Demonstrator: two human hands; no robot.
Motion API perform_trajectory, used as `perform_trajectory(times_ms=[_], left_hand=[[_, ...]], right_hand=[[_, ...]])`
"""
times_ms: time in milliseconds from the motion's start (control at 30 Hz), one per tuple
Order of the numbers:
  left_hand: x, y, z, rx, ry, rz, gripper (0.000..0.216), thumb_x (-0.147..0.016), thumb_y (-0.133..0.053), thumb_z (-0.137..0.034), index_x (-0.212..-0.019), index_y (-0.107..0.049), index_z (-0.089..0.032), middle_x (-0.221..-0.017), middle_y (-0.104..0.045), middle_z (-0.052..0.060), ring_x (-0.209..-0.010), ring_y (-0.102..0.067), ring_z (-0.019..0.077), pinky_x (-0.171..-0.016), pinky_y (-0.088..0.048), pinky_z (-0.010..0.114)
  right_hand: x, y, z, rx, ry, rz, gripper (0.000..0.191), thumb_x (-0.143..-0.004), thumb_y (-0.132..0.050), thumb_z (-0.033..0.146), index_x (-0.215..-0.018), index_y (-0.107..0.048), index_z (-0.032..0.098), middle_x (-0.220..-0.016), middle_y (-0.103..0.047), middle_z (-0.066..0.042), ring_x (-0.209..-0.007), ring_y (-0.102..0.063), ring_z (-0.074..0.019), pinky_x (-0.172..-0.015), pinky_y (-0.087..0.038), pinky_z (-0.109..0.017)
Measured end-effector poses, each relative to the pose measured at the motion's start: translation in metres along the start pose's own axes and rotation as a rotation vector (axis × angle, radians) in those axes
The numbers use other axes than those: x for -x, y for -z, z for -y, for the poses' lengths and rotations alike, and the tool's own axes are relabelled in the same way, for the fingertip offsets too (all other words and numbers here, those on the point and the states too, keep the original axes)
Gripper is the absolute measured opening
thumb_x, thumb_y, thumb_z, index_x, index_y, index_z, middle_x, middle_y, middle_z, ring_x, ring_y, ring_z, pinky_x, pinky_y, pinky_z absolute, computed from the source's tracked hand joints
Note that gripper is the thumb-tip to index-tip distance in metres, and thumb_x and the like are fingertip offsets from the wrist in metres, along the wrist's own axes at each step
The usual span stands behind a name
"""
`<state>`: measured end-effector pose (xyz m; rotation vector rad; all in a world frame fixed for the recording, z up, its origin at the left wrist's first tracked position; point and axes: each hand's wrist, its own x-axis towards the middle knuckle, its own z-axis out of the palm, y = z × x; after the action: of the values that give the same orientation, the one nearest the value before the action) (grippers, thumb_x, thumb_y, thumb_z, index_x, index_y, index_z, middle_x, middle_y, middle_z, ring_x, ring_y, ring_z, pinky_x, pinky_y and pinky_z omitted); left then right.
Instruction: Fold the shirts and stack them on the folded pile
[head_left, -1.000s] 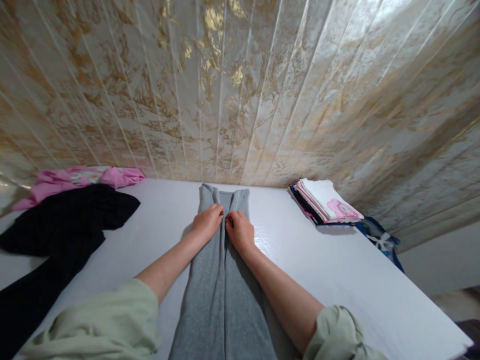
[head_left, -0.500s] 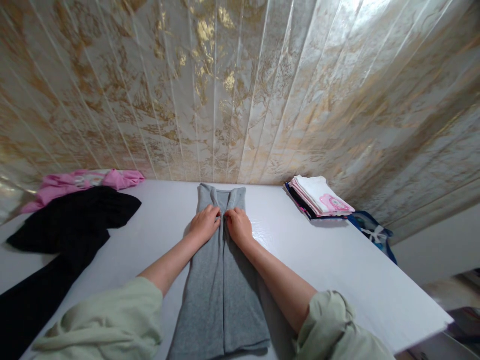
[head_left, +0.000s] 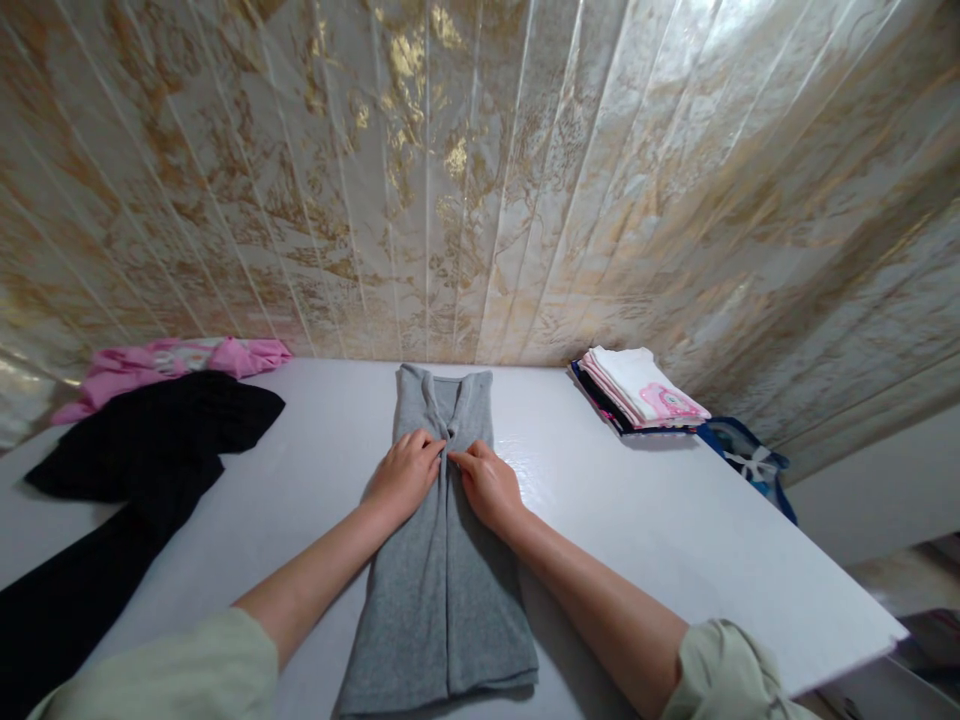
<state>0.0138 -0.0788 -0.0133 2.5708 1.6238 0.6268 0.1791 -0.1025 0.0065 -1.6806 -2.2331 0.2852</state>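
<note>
A grey garment [head_left: 442, 590] lies lengthwise on the white table [head_left: 637, 530], its two long sides folded in so they meet along a middle seam. My left hand [head_left: 405, 476] rests palm down on the left flap, fingers together and stretched toward the seam. My right hand [head_left: 487, 485] lies flat on the right flap beside it, fingertips almost touching the left hand's. Both hands press on the cloth; neither grips it.
A black garment [head_left: 127, 470] sprawls over the table's left side, with a pink one [head_left: 180, 357] behind it by the wall. A stack of folded clothes [head_left: 641, 390] sits at the back right, a blue bag [head_left: 742, 455] beyond it. The table's right edge drops off.
Both hands have slid toward me along the grey garment's middle seam. The view has shifted, so the garment's near end now shows.
</note>
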Motion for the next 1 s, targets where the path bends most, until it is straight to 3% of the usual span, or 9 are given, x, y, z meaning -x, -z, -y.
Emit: perform_trajectory(times_ms=[233,400,633,833,1000], left_hand=[[0.018,0.016,-0.017,-0.037,-0.014,0.085,0.026,-0.090,-0.047,-0.017,-0.110,-0.064,-0.016,-0.107,-0.061,0.009,-0.102,-0.055,0.0232,-0.090,-0.046,0.038],[0.042,0.022,-0.028,0.071,-0.037,0.125,0.029,-0.090,-0.042,-0.010,-0.107,-0.064,-0.016,-0.105,-0.062,0.008,-0.100,-0.056,0.0213,-0.091,-0.047,0.037],[0.069,0.036,-0.036,0.150,-0.052,0.160,0.033,-0.086,-0.045,-0.007,-0.112,-0.064,-0.016,-0.116,-0.064,0.009,-0.109,-0.058,0.0213,-0.100,-0.045,0.036],[0.097,0.036,-0.041,0.125,-0.086,0.149,0.039,-0.089,-0.046,-0.015,-0.126,-0.058,-0.019,-0.130,-0.061,0.008,-0.120,-0.055,0.0216,-0.104,-0.045,0.040],[0.131,0.045,-0.057,0.064,-0.157,0.149,0.040,-0.088,-0.050,-0.018,-0.126,-0.058,-0.024,-0.129,-0.062,0.006,-0.117,-0.058,0.0220,-0.099,-0.049,0.040]], right_hand=[[0.024,0.008,-0.003,-0.048,0.111,0.008,0.038,-0.091,-0.043,0.010,-0.114,-0.069,0.026,-0.103,-0.065,-0.005,-0.098,-0.058,-0.0186,-0.087,-0.042,-0.024],[0.040,0.010,-0.007,-0.122,0.253,0.045,0.041,-0.088,-0.046,0.004,-0.113,-0.070,0.027,-0.102,-0.067,-0.003,-0.095,-0.058,-0.0173,-0.089,-0.043,-0.026],[0.054,0.012,-0.009,-0.127,0.322,0.049,0.039,-0.090,-0.046,0.007,-0.119,-0.065,0.024,-0.119,-0.066,-0.004,-0.106,-0.060,-0.0187,-0.096,-0.043,-0.030],[0.082,0.018,-0.006,-0.160,0.389,0.072,0.043,-0.088,-0.046,0.006,-0.125,-0.061,0.021,-0.127,-0.062,-0.006,-0.114,-0.057,-0.0192,-0.100,-0.042,-0.034],[0.114,0.036,-0.005,-0.287,0.469,0.166,0.040,-0.087,-0.046,0.005,-0.118,-0.065,0.023,-0.115,-0.067,-0.004,-0.105,-0.061,-0.0160,-0.096,-0.045,-0.031]])
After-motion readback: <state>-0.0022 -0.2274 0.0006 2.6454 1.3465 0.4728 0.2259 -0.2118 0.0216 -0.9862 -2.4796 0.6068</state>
